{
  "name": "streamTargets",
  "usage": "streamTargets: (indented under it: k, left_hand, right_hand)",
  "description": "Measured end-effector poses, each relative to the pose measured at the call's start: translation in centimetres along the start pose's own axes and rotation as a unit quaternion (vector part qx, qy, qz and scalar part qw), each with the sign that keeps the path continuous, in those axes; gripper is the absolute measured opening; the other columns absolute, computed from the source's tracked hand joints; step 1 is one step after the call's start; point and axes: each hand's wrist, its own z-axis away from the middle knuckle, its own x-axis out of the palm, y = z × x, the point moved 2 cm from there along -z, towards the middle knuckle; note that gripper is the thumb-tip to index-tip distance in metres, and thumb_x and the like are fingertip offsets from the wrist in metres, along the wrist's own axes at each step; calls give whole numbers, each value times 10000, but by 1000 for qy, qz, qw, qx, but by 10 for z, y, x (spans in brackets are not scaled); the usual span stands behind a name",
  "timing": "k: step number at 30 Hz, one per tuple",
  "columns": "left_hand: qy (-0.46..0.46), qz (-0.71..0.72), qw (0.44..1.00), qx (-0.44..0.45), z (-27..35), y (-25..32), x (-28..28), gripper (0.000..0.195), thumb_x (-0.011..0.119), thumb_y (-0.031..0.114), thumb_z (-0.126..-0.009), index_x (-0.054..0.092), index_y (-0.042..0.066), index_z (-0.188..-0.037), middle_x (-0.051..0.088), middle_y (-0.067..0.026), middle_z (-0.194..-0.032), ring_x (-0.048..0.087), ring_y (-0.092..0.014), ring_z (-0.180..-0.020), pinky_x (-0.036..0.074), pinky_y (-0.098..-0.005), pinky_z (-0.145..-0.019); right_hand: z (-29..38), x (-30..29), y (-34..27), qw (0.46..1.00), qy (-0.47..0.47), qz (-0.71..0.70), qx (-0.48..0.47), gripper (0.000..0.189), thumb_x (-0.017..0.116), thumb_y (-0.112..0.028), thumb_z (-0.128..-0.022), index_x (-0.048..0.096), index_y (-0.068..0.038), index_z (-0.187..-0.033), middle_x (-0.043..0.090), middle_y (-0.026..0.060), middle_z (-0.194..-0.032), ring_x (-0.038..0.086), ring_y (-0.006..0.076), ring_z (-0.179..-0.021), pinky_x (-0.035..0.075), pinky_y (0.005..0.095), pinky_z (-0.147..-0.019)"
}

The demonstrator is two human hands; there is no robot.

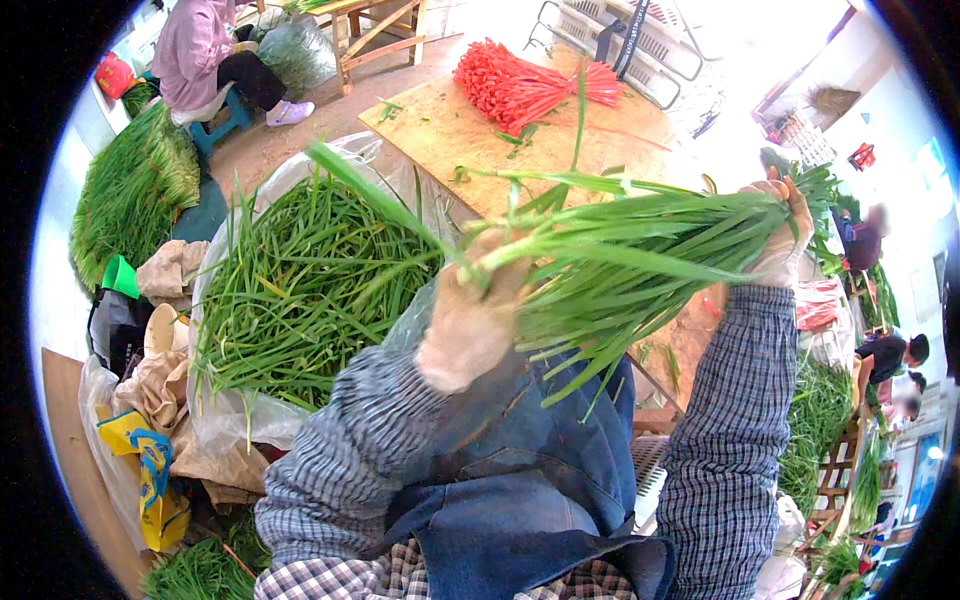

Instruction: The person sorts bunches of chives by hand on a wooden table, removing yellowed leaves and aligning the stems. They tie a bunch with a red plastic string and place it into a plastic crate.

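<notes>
A bunch of long flat green leaves, seemingly garlic chives point(637, 240), stretches sideways above my lap. My right hand point(776, 225) is closed around its leafy end at the right. At the left end is my left hand point(480, 300), blurred, with its fingers on pale stalks and a few loose leaves that point up and left. Beyond the bunch, a bundle of red ties point(517, 86) lies on the wooden board point(427, 112). Left of my left hand, a clear plastic bag point(217, 300) holds a heap of loose green leaves point(315, 292).
A seated person point(199, 60) is at the upper left beside a pile of green bunches point(135, 195). White plastic crates point(585, 37) stand behind the board. Cloths and a yellow-and-blue bag point(146, 480) lie at lower left. Other people point(889, 360) and more greens point(814, 420) are at the right.
</notes>
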Motion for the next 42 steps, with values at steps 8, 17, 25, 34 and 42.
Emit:
streamTargets:
  k: [8, 17, 25, 34, 42]
  left_hand:
    - [-12, -504, 863, -33, 46, -33, -230, 251, 614, 184, -798, 585, 61, -1015, 622, -131, -885, 602, -236, -750, 472, -359, -653]
    - [-127, -247, 959, 50, 3, 9, -45, 513, 686, 388, -716, 596, -12, -1024, 588, -208, -1029, 557, -328, -974, 426, -382, -858]
    - [-166, 158, 959, -170, -11, 1, 17, 382, 564, 298, -858, 549, -16, -1074, 610, -82, -958, 557, -149, -855, 450, -269, -771]
    - [-21, -99, 989, -106, -11, -32, 15, 177, 505, 111, -818, 571, -50, -849, 587, -230, -763, 578, -362, -716, 451, -401, -632]
    - [85, -160, 982, -46, 3, -41, -45, 197, 494, -113, -724, 553, -32, -894, 619, -128, -890, 583, -192, -722, 489, -272, -615]
  right_hand:
    - [4, 8, -24, 993, -102, -65, -9, 199, 457, -111, -842, 503, 56, -939, 430, -46, -588, 407, 72, -561, 350, 225, -568]
    - [15, 42, -18, 968, -234, -78, 54, 249, 409, -95, -863, 509, 103, -977, 336, -53, -556, 335, 67, -540, 313, 233, -556]
    - [20, 51, -11, 945, -307, -60, 91, 320, 391, -125, -879, 511, 109, -1060, 339, -54, -574, 325, 76, -556, 309, 239, -587]
    - [31, 57, -9, 956, -284, -51, 55, 285, 382, -103, -883, 511, 110, -1022, 334, -49, -577, 327, 76, -548, 313, 234, -568]
    - [27, 46, 4, 962, -270, -23, 24, 253, 366, -94, -889, 524, 94, -950, 331, -46, -573, 312, 75, -540, 323, 227, -557]
